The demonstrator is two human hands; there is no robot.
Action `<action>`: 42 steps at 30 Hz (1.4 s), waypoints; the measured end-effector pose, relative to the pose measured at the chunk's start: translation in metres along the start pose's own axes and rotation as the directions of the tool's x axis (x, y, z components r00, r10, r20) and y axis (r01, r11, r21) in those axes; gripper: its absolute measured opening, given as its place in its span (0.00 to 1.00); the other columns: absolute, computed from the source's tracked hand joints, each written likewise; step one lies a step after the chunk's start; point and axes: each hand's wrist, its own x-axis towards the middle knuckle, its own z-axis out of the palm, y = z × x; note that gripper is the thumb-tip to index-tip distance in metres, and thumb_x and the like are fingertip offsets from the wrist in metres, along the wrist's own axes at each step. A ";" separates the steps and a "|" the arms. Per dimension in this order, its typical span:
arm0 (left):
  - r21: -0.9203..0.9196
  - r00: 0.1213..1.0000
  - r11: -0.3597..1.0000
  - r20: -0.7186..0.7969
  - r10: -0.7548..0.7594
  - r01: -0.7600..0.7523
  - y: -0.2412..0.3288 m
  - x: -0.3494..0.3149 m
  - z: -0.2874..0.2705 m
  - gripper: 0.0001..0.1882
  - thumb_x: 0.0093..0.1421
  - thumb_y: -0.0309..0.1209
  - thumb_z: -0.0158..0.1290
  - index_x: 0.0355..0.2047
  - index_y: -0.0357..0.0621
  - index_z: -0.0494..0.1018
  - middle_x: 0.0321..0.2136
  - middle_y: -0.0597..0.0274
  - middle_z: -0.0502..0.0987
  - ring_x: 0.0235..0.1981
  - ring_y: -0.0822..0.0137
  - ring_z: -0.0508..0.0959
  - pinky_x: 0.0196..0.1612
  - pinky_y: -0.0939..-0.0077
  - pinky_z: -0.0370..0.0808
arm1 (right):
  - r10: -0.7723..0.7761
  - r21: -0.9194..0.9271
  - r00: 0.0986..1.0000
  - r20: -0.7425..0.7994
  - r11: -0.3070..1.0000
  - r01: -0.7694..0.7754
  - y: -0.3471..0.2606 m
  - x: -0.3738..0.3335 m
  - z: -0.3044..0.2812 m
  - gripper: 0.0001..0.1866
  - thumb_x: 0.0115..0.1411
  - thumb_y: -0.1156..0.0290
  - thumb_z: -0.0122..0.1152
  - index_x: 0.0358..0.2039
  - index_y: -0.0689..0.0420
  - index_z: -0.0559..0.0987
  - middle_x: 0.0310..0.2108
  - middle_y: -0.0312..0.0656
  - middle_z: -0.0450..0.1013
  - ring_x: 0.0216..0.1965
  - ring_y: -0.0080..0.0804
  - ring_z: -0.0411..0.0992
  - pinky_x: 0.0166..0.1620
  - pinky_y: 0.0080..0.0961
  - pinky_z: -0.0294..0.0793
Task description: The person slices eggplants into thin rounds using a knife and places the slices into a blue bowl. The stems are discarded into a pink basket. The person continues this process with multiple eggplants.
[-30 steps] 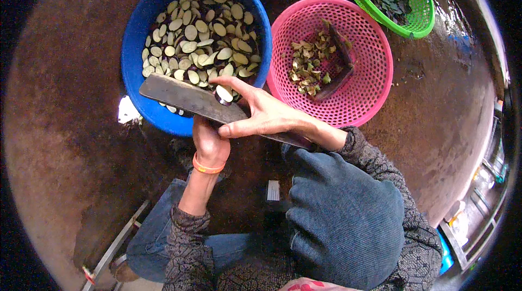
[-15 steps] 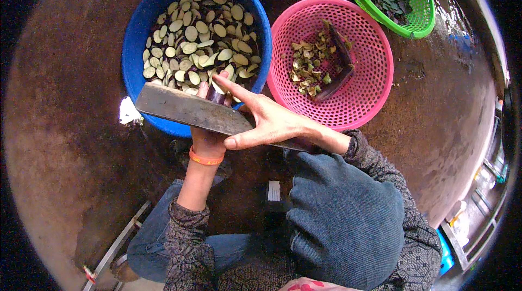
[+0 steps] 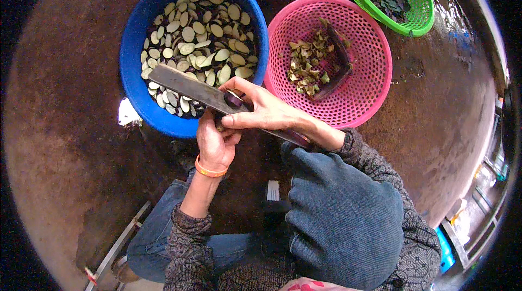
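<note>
Wet brown floor (image 3: pixel 70 144) carries a blue basin (image 3: pixel 142 107) of pale slices, a pink basket (image 3: pixel 370 90) and a green basket (image 3: pixel 418 16). Over the basin's near rim, the left hand (image 3: pixel 215 144) grips a purple vegetable (image 3: pixel 235 99); the right hand (image 3: pixel 266 113) clasps a cleaver (image 3: pixel 193 89), its blade running up-left.
</note>
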 end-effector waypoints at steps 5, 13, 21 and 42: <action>-0.089 0.996 0.992 -0.017 -0.089 0.087 0.010 -0.004 -0.001 0.14 0.74 0.43 0.40 0.43 0.51 0.72 0.22 0.75 0.67 0.13 0.81 0.58 0.13 0.86 0.53 | -0.067 0.075 0.997 0.033 0.995 0.064 0.001 0.004 0.001 0.44 0.52 0.45 0.75 0.60 0.63 0.70 0.52 0.50 0.74 0.57 0.37 0.71 0.61 0.33 0.68; -0.079 1.000 0.997 0.019 0.011 -0.009 0.014 0.003 -0.008 0.17 0.73 0.46 0.44 0.46 0.48 0.74 0.22 0.75 0.66 0.14 0.80 0.58 0.13 0.86 0.51 | -0.034 -0.022 0.995 -0.099 0.999 0.032 -0.003 -0.003 -0.014 0.70 0.52 0.42 0.74 0.75 0.65 0.35 0.71 0.65 0.50 0.74 0.50 0.50 0.73 0.36 0.49; 0.084 0.969 0.985 0.210 0.133 -0.153 0.002 0.047 -0.014 0.29 0.76 0.51 0.32 0.64 0.42 0.62 0.63 0.59 0.70 0.59 0.69 0.70 0.63 0.70 0.66 | -0.139 -0.067 0.983 0.124 0.987 0.147 -0.013 -0.012 0.013 0.68 0.50 0.45 0.76 0.75 0.64 0.41 0.65 0.60 0.63 0.65 0.47 0.65 0.68 0.36 0.60; -0.094 0.899 0.949 0.302 0.316 -0.302 -0.022 0.027 -0.017 0.21 0.73 0.41 0.46 0.62 0.52 0.65 0.53 0.68 0.73 0.53 0.68 0.75 0.59 0.66 0.74 | -0.169 -0.185 0.986 0.011 0.968 0.168 0.003 0.007 -0.002 0.46 0.53 0.45 0.73 0.64 0.60 0.67 0.46 0.50 0.78 0.50 0.40 0.77 0.55 0.37 0.74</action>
